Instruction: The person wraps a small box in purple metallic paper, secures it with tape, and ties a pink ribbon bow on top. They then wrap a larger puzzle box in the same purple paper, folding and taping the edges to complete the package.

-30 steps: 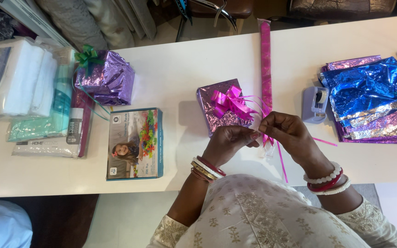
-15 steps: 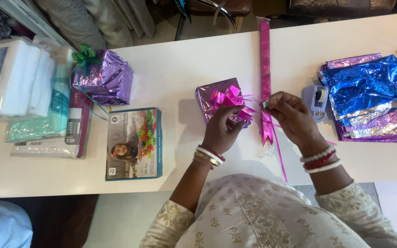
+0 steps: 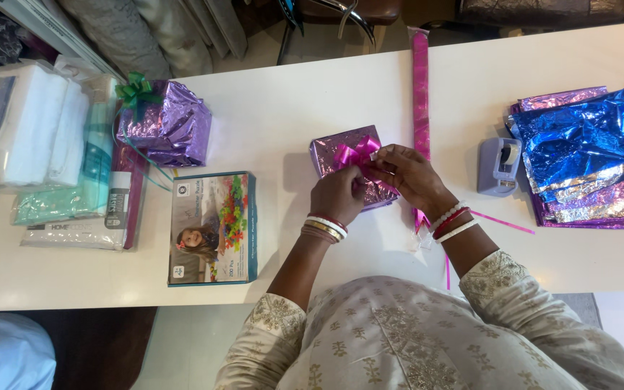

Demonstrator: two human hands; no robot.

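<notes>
I note both hands have moved from the table edge onto the small gift box wrapped in purple foil. Left hand and right hand now press the pink ribbon bow, partly covering it.

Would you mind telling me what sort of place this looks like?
Probably a gift-wrapping counter in a shop: foil sheets are stacked beside a tape dispenser, packaged linens sit at one end, and both hands, left and right, rest on a bowed gift.
</notes>
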